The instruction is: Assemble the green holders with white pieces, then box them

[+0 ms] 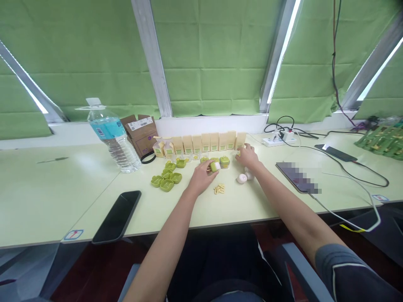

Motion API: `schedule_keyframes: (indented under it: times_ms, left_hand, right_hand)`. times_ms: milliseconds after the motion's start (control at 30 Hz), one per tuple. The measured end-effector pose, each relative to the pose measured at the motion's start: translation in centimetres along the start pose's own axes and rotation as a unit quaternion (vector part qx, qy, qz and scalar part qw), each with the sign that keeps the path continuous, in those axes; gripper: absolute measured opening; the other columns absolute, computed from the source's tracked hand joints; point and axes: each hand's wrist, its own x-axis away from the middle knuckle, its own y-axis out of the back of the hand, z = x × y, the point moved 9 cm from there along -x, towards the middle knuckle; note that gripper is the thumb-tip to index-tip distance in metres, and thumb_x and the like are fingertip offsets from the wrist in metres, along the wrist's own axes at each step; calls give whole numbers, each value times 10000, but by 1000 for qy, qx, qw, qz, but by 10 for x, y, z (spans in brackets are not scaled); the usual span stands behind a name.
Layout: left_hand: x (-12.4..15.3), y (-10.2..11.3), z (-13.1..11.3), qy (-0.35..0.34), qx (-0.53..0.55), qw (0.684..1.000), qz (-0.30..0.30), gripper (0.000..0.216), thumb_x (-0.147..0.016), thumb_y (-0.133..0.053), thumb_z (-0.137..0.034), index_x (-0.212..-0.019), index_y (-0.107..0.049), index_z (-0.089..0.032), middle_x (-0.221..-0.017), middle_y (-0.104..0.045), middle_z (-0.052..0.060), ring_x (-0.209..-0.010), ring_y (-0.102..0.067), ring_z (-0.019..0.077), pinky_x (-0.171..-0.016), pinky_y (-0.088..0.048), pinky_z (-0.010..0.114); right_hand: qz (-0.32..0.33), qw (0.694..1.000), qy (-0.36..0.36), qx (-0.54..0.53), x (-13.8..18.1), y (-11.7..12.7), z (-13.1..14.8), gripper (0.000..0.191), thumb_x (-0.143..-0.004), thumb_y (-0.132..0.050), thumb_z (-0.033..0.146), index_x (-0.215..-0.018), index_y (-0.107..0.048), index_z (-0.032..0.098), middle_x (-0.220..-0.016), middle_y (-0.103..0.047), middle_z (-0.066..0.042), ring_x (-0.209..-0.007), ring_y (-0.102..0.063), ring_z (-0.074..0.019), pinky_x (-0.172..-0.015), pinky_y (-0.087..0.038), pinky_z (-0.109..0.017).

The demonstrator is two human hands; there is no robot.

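Observation:
My left hand [201, 178] reaches over the pale green table [47, 201] and closes its fingers on a small green and white case [215, 166]. My right hand [248, 157] is farther back, with its fingertips against the right end of a row of small beige boxes [201, 143]; what it holds, if anything, is hidden. Several open green cases [166, 176] lie left of my left hand. A little pile of yellow pieces [219, 189] and a white round part [242, 178] lie between my forearms.
A water bottle [111, 136] and a brown cardboard box [141, 134] stand at the back left. A black phone [117, 216] lies near the front edge. Another phone [297, 177], cables [352, 172] and a power strip [278, 139] lie to the right.

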Motion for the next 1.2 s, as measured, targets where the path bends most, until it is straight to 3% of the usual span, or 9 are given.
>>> schedule_keyframes:
  times_ms: [300,467,600,800,900,1000,1200]
  left_hand:
    - [-1,0,-1,-3,-4,1000,-5,420,-839,-726,-202,-1251,-646,-194,-1232,-693,94,-1010,-684,204,-966,-569,386]
    - [-1,0,-2,-5,-9,1000,-6,414,-841,-724,-199,-1249,-648,-191,-1234,-692,95,-1038,-677,208,-976,-565,381]
    - [-1,0,-1,-2,-8,1000,-4,421,-845,-719,-205,-1259,-645,-188,-1231,-691,96,-1033,-677,207,-973,-565,379]
    - [-1,2,0,-3,-8,1000,-12,430,-848,-713,-217,-1271,-642,-191,-1216,-696,94,-1026,-675,208,-967,-561,377]
    - [-1,3,-1,-9,-9,1000,-20,435,-850,-707,-219,-1278,-638,-200,-1218,-694,93,-1032,-671,211,-962,-559,381]
    - [-2,3,0,-13,-10,1000,-24,430,-847,-705,-214,-1272,-637,-201,-1221,-691,97,-1039,-668,211,-957,-556,379]
    - [-3,4,-2,-21,-17,999,-28,418,-841,-704,-207,-1254,-638,-204,-1183,-699,88,-1021,-665,206,-947,-550,370]
  right_hand:
    - [7,1000,-10,8,4,-6,10,352,-908,-604,349,-1199,-628,152,-1489,-369,-225,-1329,-420,-384,-1009,-432,-479]
    - [9,999,4,31,13,-4,13,271,-917,-579,317,-1119,-656,155,-1298,-550,-220,-1207,-500,-372,-942,-447,-486]
    - [-6,999,16,28,16,3,16,228,-920,-557,277,-1082,-660,155,-1183,-624,-214,-1170,-519,-376,-925,-446,-491]
    - [-66,994,56,-61,18,26,30,188,-886,-601,282,-1053,-621,198,-1147,-597,-149,-1021,-603,-307,-844,-494,-413]
    - [-115,979,101,-136,29,46,44,241,-855,-636,287,-1078,-586,213,-1129,-577,-115,-913,-624,-259,-845,-512,-415]
    - [-155,949,171,-216,47,63,62,289,-840,-651,288,-1106,-560,222,-1115,-577,-94,-935,-626,-247,-893,-516,-423]
    - [-156,905,252,-306,76,60,82,418,-841,-660,284,-1231,-519,244,-1228,-571,-93,-980,-644,-230,-935,-537,-430]
